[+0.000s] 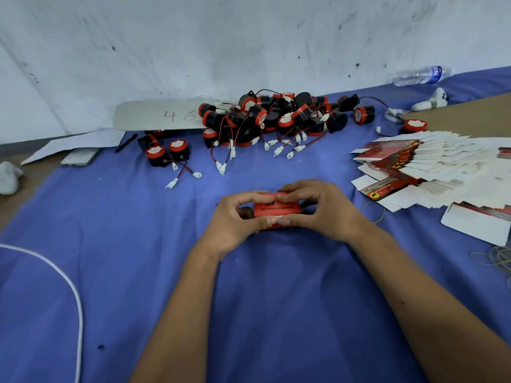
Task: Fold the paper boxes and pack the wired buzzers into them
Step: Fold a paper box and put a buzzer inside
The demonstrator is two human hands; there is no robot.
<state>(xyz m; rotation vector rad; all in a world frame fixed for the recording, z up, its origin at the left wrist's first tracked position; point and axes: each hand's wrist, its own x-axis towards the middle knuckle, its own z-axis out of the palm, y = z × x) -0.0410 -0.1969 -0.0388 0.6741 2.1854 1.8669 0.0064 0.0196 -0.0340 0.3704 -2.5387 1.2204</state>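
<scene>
A small red paper box [277, 209] with black print sits low over the blue cloth at the centre. My left hand [235, 221] grips its left end, thumb and fingers curled round it. My right hand [320, 208] grips its right end, with fingers over the top edge. A dark opening shows at the box's left side. A heap of black-and-red wired buzzers [276, 117] with white plugs lies at the back centre. Two more buzzers [166, 153] stand apart to its left. Flat unfolded boxes [431, 167] fan out at the right.
A blue cloth [138, 272] covers the table. A white cable [74, 294] curves at the lower left. A phone [80, 157], a pen [125, 143] and a grey board marked 46 [160, 114] lie at the back left. A water bottle [420, 75] and rubber bands [497, 258] lie right.
</scene>
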